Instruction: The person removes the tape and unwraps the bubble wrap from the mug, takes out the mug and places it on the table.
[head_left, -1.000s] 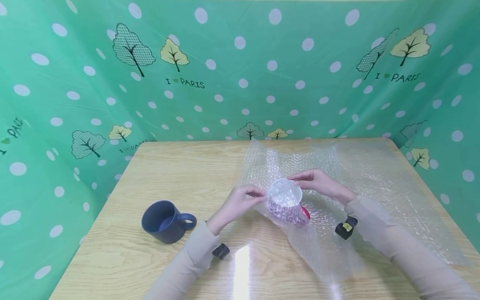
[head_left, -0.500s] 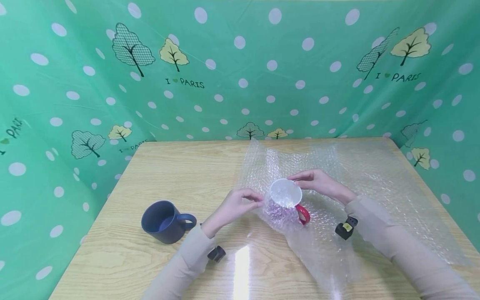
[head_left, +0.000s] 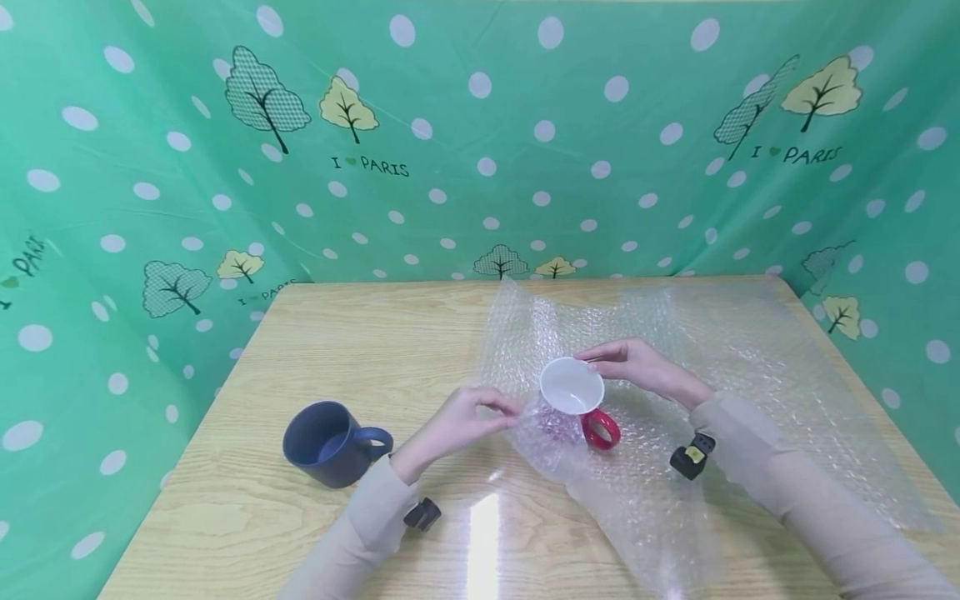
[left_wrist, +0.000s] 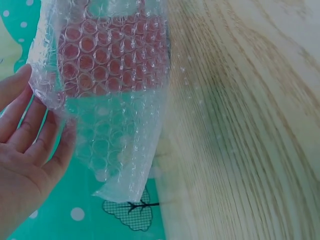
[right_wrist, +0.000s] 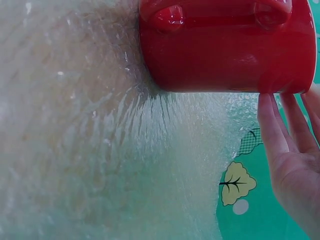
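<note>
A red mug point(head_left: 600, 429) with a white inside stands upright on a sheet of bubble wrap point(head_left: 630, 492), its handle toward the near right. My right hand point(head_left: 637, 367) holds the far right side of its rim; in the right wrist view, fingers of that hand point(right_wrist: 295, 145) touch the mug's red wall point(right_wrist: 215, 60). With thumb and fingertips, my left hand point(head_left: 468, 421) pinches an edge of the bubble wrap left of the mug. In the left wrist view the lifted bubble wrap point(left_wrist: 115, 125) stands between my left hand point(left_wrist: 30, 150) and the mug, whose red shows through.
A dark blue mug point(head_left: 333, 446) stands upright on the wooden table point(head_left: 360, 333) at the left, close to my left forearm. More bubble wrap point(head_left: 780, 400) covers the table's right side, under my right arm. A green patterned curtain point(head_left: 450, 150) hangs behind and at both sides.
My left hand has moved left and toward me, drawing the bubble wrap off the mug's opening and handle. Both now show uncovered. My right hand has stayed at the rim.
</note>
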